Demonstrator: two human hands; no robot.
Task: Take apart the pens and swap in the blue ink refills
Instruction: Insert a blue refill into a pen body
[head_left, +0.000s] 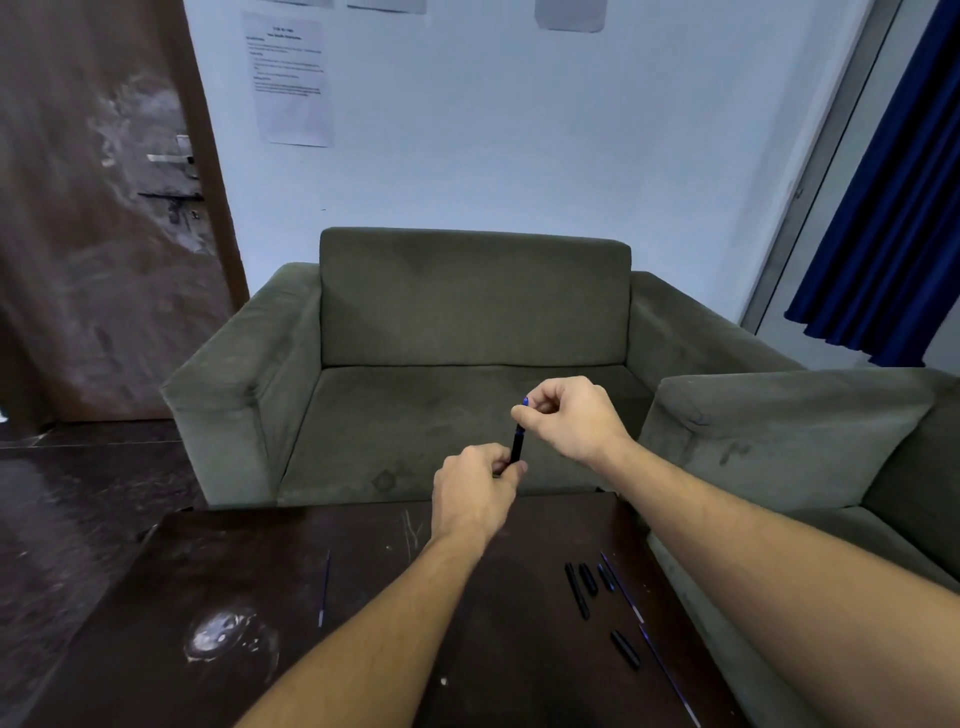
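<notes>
A black pen barrel stood almost upright in mid-air over the far edge of a dark wooden table, in front of the seat of an olive armchair. The left hand gripped the barrel's lower end in curled fingers. Just above it, the right hand pinched a small blue piece at the barrel's top between thumb and forefinger, the other fingers tucked in. What the blue piece was could not be told.

Three black pen pieces lay side by side near the table's right edge, a thin blue refill just beside them. Nearer the person lay another black piece and a second long refill, angled along that same edge. A lone refill lay on the left half, well apart from the rest, with bare tabletop between it and the left forearm.

A second sofa stood close against the table's right side. A brown door stood at left, a blue curtain at right, and a printed notice hung on the wall.
</notes>
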